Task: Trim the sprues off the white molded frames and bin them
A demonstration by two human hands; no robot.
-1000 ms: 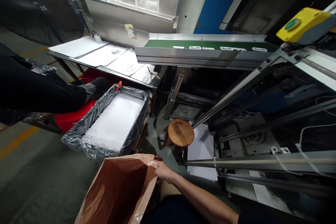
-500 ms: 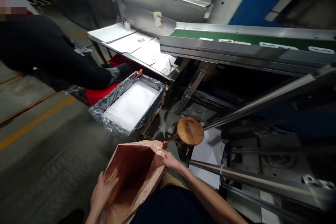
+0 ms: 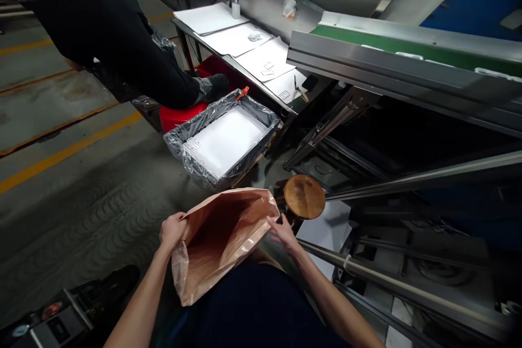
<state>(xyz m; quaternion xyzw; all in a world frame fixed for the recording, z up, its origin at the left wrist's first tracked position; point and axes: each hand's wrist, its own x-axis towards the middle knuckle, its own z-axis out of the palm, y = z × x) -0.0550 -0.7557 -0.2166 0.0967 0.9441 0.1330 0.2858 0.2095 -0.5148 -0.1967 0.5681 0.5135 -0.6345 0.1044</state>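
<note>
A tan paper sack [image 3: 216, 244] hangs open in front of me, its dark mouth facing up and away. My left hand [image 3: 172, 231] grips the sack's left edge. My right hand [image 3: 283, 232] is at the sack's right corner, its spread fingers against the rim and not visibly closed on it. The bottom of the sack hangs down near my lap, and its inside is too dark to show any contents.
A wooden stool [image 3: 304, 197] stands just past the sack, beside loose white sheets. A plastic-lined bin of white sheets [image 3: 224, 141] sits ahead. A seated person's black-clad leg [image 3: 122, 49] extends left. Metal rails [image 3: 408, 277] run along my right, below a green conveyor [image 3: 399, 46].
My left hand has moved up from behind the sack to grip its left edge. My right hand has eased off the right corner. The sack has lifted and the view has turned.
</note>
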